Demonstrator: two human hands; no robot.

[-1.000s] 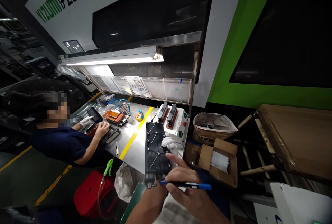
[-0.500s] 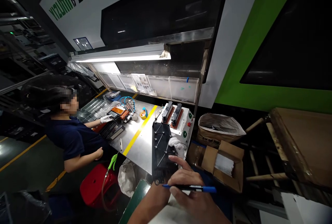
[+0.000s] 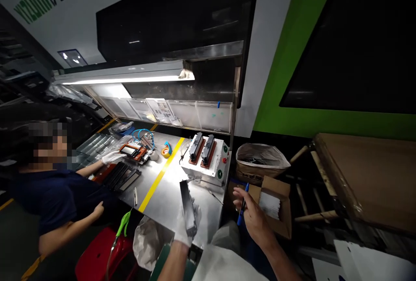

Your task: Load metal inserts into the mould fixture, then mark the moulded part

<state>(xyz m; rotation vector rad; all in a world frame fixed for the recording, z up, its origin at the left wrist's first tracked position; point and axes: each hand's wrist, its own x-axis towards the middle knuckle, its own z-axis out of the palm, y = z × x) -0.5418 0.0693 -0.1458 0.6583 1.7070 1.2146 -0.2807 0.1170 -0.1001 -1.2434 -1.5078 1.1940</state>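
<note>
My left hand [image 3: 182,232], in a white glove, grips a long black plastic part [image 3: 187,206] above the front of the metal table. The part is tilted with a narrow side towards me, and it hides some of my fingers. Bare and off to the right, my right hand [image 3: 255,218] holds a blue marker pen [image 3: 243,205] upright between thumb and fingers, away from the part. Behind my left hand stands a white fixture box [image 3: 186,169] with two dark elongated parts [image 3: 208,148] seated on reddish-brown bases.
A co-worker [image 3: 61,198] at the left has a gloved hand [image 3: 113,157] at an orange-brown fixture [image 3: 140,155]. Yellow tape [image 3: 167,149] and a green air gun [image 3: 123,223] are near. An open carton [image 3: 276,205] and a lined bag [image 3: 261,159] stand right; a red stool [image 3: 97,255] stands left.
The black part has turned from its broad, rod-crossed face to a narrow side. My right hand has swung away to the right, and the pen has gone from level to upright. The view has shifted right.
</note>
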